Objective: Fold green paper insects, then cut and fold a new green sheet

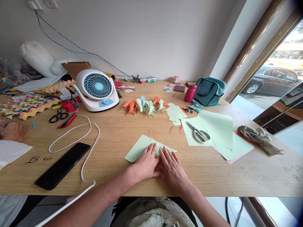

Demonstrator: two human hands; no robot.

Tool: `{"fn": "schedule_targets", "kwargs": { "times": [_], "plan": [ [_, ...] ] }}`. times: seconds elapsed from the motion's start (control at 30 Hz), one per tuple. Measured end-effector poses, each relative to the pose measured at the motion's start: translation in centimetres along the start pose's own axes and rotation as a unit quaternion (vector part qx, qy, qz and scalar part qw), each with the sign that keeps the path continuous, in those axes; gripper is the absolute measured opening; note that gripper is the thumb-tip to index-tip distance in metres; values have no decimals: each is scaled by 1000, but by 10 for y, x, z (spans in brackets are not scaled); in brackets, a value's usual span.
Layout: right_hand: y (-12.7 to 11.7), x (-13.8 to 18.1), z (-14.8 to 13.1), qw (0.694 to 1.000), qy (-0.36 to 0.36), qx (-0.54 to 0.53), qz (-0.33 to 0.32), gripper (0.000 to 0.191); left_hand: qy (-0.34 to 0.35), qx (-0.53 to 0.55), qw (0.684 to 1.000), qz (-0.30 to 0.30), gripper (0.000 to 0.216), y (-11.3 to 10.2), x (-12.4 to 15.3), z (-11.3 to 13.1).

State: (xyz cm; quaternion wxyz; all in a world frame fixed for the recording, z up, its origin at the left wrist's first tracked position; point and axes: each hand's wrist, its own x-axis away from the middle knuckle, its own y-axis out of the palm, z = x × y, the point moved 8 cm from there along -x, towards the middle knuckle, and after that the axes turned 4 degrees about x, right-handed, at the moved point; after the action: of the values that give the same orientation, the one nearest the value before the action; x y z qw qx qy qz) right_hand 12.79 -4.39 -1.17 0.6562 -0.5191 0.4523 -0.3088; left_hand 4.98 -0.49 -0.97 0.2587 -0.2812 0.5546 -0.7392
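Note:
A pale green sheet of paper (pixel 137 149), partly folded, lies on the table in front of me. My left hand (pixel 147 161) rests flat on its middle, fingers stretched out. On the right part of the paper lies my right hand (pixel 172 167), its fingers also extended and pressing down. The thumbs meet near the paper's lower edge, and the hands cover much of that edge. Beyond them stands a row of folded paper figures (pixel 149 107) in orange, green and blue. Small green paper pieces (pixel 175 113) are piled to the right of the figures.
Scissors (pixel 200 135) lie on larger green sheets (pixel 217 126) at right, near a crumpled cloth (pixel 259 138). Behind are a red bottle (pixel 190 93) and teal bag (pixel 209 91). Leftward are a fan (pixel 97 90), a phone (pixel 62 165), a white cable (pixel 82 170) and another person's hand (pixel 13 130).

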Motion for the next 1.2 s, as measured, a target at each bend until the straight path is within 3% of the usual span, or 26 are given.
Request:
{"fn": "schedule_targets", "kwargs": {
  "times": [0.33,0.6,1.2],
  "plan": [
    [6,5,5,998,42,-30,19,61,16,-2,1000,22,99,4,4,-3],
    [14,6,7,998,55,-25,25,63,-13,-6,1000,-17,107,6,4,-3],
    [6,7,13,990,123,-64,18,75,16,-64,998,11,103,6,9,-2]
  ]
}}
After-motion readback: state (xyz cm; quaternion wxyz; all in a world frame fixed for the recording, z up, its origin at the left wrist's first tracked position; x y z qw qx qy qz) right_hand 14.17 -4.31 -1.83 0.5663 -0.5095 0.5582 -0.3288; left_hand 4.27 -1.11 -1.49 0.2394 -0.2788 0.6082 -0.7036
